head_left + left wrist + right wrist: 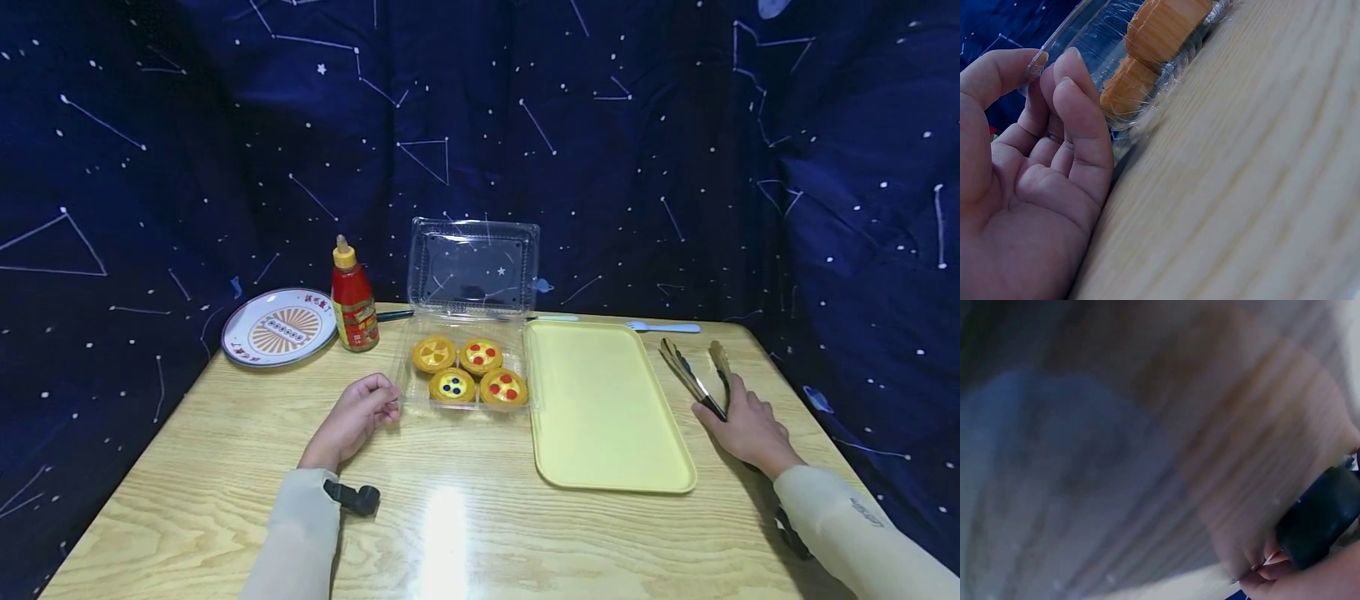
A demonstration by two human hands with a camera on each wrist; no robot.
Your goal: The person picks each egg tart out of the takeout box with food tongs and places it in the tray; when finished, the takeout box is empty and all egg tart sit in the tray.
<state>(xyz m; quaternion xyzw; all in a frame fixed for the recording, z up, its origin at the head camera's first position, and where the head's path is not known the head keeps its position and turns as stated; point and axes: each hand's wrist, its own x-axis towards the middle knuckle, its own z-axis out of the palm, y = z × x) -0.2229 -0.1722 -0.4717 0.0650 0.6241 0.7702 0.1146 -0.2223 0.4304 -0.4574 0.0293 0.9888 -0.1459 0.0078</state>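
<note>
This looks like a small staged food set-up, screened off by a navy curtain (480, 108) printed with stars and constellations, which surrounds the far edge and both sides of a wood-grain desk (217, 475). Tableware and food give it a snack-counter air: a decorated plate (282, 329), a ketchup bottle (354, 304), egg tarts (453, 385) in a clear clamshell box (474, 275), a yellow serving tray (611, 408), tongs (685, 369). Black wrist-worn cameras (358, 499) suggest a recording space; whether home or lab, I cannot tell.
</note>
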